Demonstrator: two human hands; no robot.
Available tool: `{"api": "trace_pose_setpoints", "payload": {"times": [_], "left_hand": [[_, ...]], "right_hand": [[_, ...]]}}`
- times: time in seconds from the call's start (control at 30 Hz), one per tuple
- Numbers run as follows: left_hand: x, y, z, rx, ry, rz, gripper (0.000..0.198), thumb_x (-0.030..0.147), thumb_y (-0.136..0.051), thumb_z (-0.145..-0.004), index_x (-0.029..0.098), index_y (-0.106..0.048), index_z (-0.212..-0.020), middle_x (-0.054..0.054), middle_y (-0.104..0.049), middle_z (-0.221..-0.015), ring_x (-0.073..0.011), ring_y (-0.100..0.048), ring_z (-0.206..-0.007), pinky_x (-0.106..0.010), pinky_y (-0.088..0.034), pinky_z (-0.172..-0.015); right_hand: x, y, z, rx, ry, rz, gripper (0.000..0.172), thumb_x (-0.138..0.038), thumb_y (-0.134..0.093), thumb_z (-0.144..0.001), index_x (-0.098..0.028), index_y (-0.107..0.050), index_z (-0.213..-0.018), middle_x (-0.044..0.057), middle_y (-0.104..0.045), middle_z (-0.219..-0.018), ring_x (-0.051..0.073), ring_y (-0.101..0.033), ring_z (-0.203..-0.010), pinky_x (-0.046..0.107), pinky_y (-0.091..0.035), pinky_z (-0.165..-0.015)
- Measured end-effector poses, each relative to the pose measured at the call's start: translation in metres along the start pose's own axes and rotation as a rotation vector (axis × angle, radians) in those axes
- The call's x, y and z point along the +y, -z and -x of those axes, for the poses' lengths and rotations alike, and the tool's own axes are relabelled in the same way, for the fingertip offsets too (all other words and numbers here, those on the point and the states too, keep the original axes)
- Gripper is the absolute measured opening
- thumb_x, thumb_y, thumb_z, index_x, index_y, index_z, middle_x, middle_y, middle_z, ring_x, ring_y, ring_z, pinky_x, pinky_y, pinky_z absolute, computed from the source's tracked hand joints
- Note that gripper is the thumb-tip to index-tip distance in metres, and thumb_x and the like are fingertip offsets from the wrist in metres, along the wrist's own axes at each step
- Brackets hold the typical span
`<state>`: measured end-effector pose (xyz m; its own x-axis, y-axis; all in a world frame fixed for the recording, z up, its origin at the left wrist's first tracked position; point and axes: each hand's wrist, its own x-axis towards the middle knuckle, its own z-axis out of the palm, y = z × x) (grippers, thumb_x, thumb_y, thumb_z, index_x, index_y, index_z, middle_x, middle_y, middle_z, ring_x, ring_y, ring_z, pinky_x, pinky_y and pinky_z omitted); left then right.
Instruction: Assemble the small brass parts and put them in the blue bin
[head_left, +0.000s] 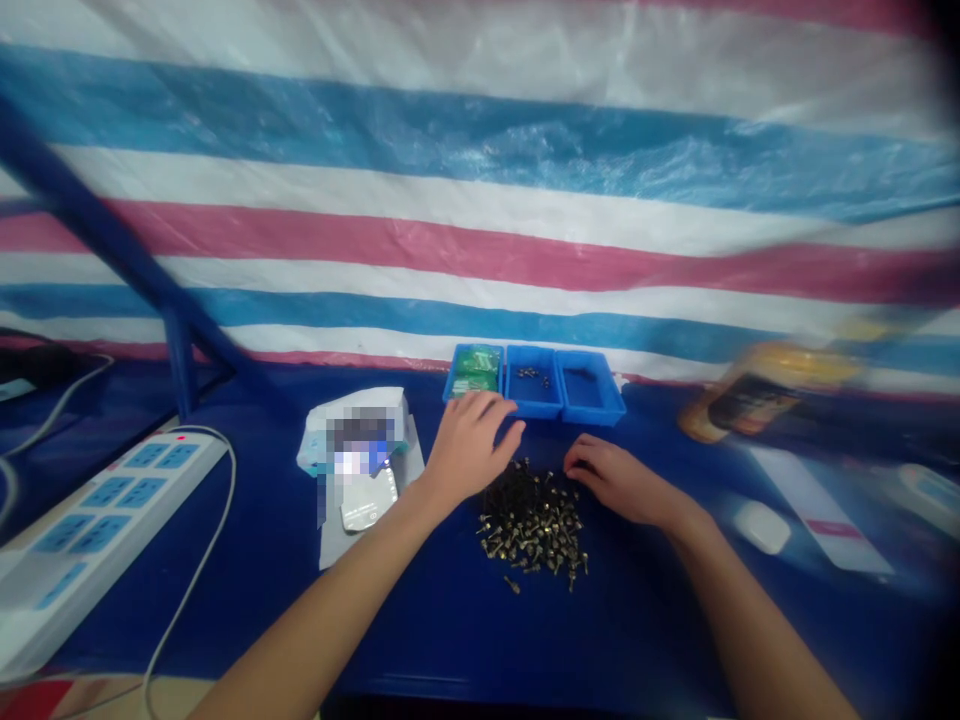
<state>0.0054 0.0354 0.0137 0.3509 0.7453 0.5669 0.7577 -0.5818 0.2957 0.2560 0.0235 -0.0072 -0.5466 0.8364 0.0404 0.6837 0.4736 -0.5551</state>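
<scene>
A heap of small brass-coloured screws (536, 535) lies on the blue table, with a darker clump of tiny pieces (517, 490) at its far side. Over the heap's left far edge is my left hand (469, 445), thumb apart from the fingers, nothing visible in it. To the right of the heap, my right hand (611, 480) has its fingertips pressed together; whether they pinch anything is hidden. Behind the hands stand three blue bins: the left bin (448, 388) has green packets, the middle bin (536, 408) several small screws, the right bin (596, 405) some dark pieces.
At left lie a phone (369, 500) on white paper, a white-and-blue packet (315, 450) and a long power strip (112, 520) with a cable. A bottle (757, 390), a white case (762, 527) and a white card (817, 510) are at right. Striped sheeting (480, 240) hangs behind.
</scene>
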Motion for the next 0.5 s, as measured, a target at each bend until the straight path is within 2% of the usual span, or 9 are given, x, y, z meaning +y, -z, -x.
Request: {"api": "trace_pose_setpoints", "payload": {"times": [0.17, 0.33, 0.5], "left_hand": [[0.010, 0.000, 0.023, -0.004, -0.052, 0.141, 0.021, 0.029, -0.050, -0.093, 0.019, -0.065, -0.104, -0.008, -0.066, -0.101, -0.0225, -0.058, -0.095, -0.038, -0.041, -0.085], [0.008, 0.001, 0.026, 0.036, -0.031, 0.243, 0.016, 0.024, -0.051, -0.093, 0.019, -0.066, -0.095, -0.006, -0.068, -0.092, -0.0199, -0.059, -0.088, -0.036, -0.043, -0.083], [0.007, 0.000, 0.026, 0.045, -0.024, 0.281, 0.016, 0.022, -0.050, -0.093, 0.019, -0.066, -0.091, -0.005, -0.068, -0.089, -0.0186, -0.060, -0.086, -0.034, -0.043, -0.082]], "right_hand": [[0.002, 0.001, 0.001, -0.020, 0.029, -0.023, 0.017, -0.021, -0.056, -0.089, -0.023, -0.069, -0.100, 0.006, -0.062, -0.101, 0.019, -0.061, -0.086, 0.032, -0.047, -0.079], [0.003, 0.000, -0.001, -0.028, 0.032, -0.005, 0.011, -0.023, -0.060, -0.087, -0.023, -0.071, -0.088, 0.005, -0.061, -0.100, 0.018, -0.061, -0.084, 0.031, -0.047, -0.077], [0.000, 0.002, 0.000, -0.015, 0.012, -0.045, 0.013, -0.020, -0.055, -0.088, -0.022, -0.068, -0.089, 0.005, -0.064, -0.096, 0.018, -0.060, -0.083, 0.032, -0.046, -0.077]]}}
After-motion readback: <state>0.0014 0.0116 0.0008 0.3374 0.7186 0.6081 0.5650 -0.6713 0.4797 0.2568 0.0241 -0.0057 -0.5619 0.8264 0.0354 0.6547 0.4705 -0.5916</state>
